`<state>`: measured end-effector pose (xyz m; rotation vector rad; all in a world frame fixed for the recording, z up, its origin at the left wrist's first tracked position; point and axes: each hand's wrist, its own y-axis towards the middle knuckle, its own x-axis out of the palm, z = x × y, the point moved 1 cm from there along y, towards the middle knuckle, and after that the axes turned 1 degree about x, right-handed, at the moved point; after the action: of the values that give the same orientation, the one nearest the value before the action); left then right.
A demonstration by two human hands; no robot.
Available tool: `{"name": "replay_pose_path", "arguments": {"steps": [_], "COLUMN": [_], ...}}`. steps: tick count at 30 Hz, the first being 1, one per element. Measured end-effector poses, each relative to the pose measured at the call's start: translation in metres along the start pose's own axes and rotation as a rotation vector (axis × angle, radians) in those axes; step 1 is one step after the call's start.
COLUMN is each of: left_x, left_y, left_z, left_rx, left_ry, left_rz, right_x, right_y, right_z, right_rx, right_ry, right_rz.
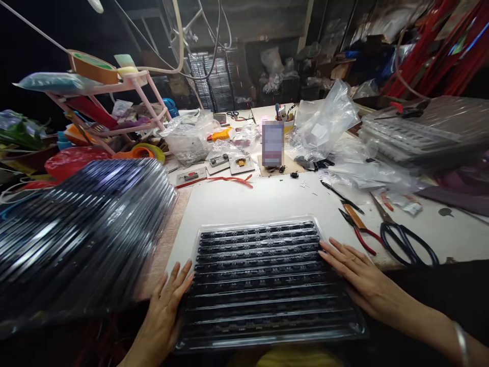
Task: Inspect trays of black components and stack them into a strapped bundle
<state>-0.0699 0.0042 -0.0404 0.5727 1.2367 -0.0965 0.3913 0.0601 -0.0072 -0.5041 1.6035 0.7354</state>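
Note:
A clear plastic tray (260,290) with rows of small black parts lies before me, its far end over the white work surface. Its near end reaches past the table's front edge. My left hand (166,300) holds the tray's left side, fingers stretched along the rim and thumb hidden. On the opposite side, my right hand (357,275) holds the right rim with its fingers extended over the edge; that thumb is hidden too. The tray sits level between both hands.
A tall stack of similar filled trays (84,229) stands at left. Scissors (405,239), red-handled pliers (359,229) and tweezers (342,196) lie at right. Behind are a blurred-out phone-shaped panel (272,142), plastic bags (324,122), red wires (233,179) and a pink rack (110,86).

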Motion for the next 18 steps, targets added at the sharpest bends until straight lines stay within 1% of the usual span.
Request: {"name": "replay_pose_path", "arguments": {"steps": [2,4,6,8,9,10,11,12,13,14,15,17,18], "left_x": [0.011,0.015,0.012,0.001,-0.006,-0.013,-0.021,-0.028,-0.034,-0.038,-0.04,-0.036,-0.031], "left_y": [0.002,0.007,0.019,0.038,0.051,0.065,0.081,0.095,0.109,0.121,0.13,0.14,0.14], "left_z": [0.0,0.002,0.004,0.004,0.002,0.0,-0.003,-0.007,-0.011,-0.015,-0.019,-0.024,-0.026], "left_rx": [0.037,0.007,-0.088,-0.167,-0.202,-0.242,-0.296,-0.426,-0.525,-0.579,-0.618,-0.635,-0.645], "left_ry": [-0.051,-0.138,-0.226,-0.277,-0.28,-0.27,-0.255,-0.206,-0.159,-0.125,-0.098,-0.06,-0.036], "left_rz": [0.086,0.17,0.269,0.361,0.399,0.421,0.446,0.49,0.464,0.437,0.387,0.252,0.179], "right_x": [0.005,0.005,-0.002,-0.015,-0.022,-0.029,-0.037,-0.043,-0.047,-0.049,-0.049,-0.041,-0.034], "right_y": [0.007,0.015,0.022,0.034,0.042,0.053,0.065,0.077,0.09,0.101,0.11,0.122,0.125], "right_z": [0.004,0.01,0.016,0.021,0.022,0.023,0.023,0.022,0.02,0.019,0.017,0.017,0.019], "right_rx": [-0.033,-0.086,-0.143,-0.161,-0.132,-0.062,0.041,0.181,0.316,0.432,0.522,0.62,0.643], "right_ry": [-0.001,0.035,0.102,0.209,0.26,0.297,0.326,0.342,0.374,0.419,0.476,0.578,0.585], "right_rz": [0.085,0.158,0.205,0.249,0.291,0.344,0.397,0.445,0.454,0.44,0.389,0.221,0.127]}}
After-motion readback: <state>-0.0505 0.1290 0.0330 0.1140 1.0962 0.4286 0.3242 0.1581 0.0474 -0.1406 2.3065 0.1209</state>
